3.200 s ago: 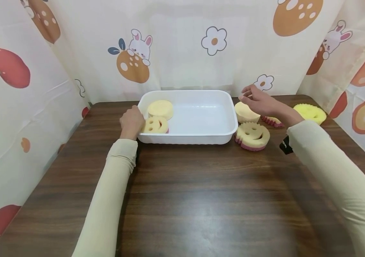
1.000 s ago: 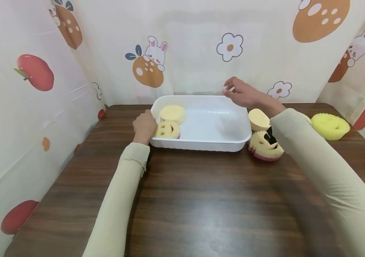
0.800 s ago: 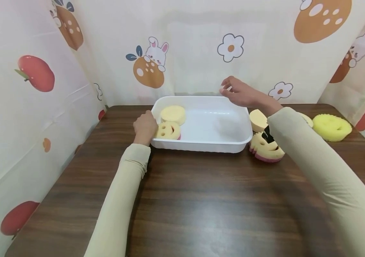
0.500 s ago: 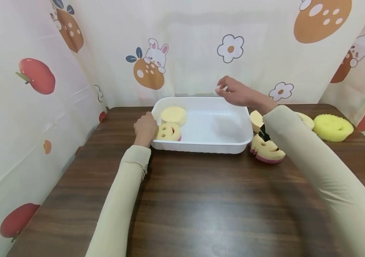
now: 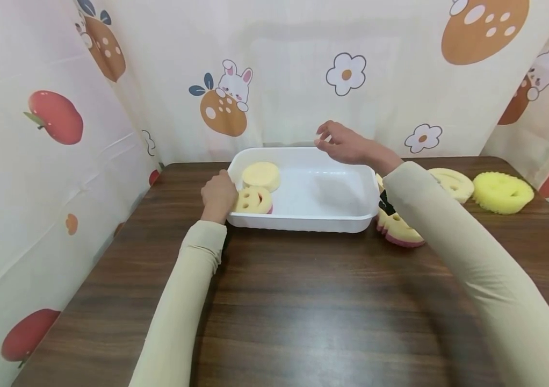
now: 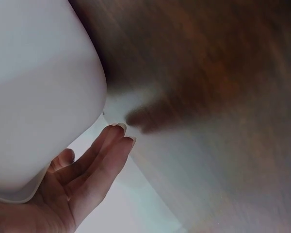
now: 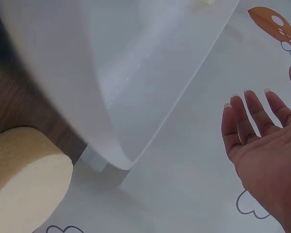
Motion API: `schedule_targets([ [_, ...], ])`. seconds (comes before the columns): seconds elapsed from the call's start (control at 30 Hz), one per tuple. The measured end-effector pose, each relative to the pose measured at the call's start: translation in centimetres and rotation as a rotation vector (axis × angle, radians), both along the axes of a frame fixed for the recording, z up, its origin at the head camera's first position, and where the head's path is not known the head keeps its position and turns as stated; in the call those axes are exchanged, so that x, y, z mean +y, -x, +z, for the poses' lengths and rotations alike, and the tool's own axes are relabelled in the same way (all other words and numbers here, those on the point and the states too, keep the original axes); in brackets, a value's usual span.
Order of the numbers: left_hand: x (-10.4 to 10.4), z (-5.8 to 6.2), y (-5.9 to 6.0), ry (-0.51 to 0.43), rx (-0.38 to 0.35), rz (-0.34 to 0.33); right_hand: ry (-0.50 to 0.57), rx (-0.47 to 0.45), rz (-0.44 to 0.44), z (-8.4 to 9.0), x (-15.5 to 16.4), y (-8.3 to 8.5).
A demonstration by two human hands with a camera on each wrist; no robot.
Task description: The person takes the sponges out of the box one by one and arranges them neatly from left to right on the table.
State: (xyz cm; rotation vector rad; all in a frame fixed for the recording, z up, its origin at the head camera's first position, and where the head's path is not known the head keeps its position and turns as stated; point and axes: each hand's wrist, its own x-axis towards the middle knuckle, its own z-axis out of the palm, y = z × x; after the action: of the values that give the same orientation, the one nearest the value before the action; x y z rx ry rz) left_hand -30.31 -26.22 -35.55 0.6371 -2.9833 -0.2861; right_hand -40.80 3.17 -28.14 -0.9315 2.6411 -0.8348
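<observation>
My left hand (image 5: pixel 219 195) holds the left rim of a white plastic tray (image 5: pixel 303 223). In the left wrist view its fingers (image 6: pixel 104 177) lie along the tray's outer wall, and the thumb is hidden. A round cream sponge (image 5: pixel 261 176) and a smiley-face sponge (image 5: pixel 253 200) with a pink underside lie at the tray's left end. My right hand (image 5: pixel 347 146) hovers over the tray's back right part, holding nothing. In the right wrist view its fingers (image 7: pixel 254 114) are loosely bent, apart from the tray wall.
Right of the tray are a smiley sponge with a pink base (image 5: pixel 400 231), a thick cream sponge (image 7: pixel 39 184), a cream face sponge (image 5: pixel 450 183) and a bright yellow scalloped sponge (image 5: pixel 503 192). My right forearm partly covers them. A printed curtain (image 5: pixel 294 80) stands behind the table (image 5: pixel 279 301).
My right hand has moved left, from above the sponges on the right to over the tray. The left hand stays at the tray's left rim. The head view has shifted slightly.
</observation>
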Motion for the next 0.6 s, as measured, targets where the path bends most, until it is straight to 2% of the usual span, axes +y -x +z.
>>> schedule_targets([
  [0.6, 0.1, 0.2, 0.0, -0.007, -0.027, -0.01, 0.013, 0.02, 0.017, -0.2, -1.8, 0.5],
])
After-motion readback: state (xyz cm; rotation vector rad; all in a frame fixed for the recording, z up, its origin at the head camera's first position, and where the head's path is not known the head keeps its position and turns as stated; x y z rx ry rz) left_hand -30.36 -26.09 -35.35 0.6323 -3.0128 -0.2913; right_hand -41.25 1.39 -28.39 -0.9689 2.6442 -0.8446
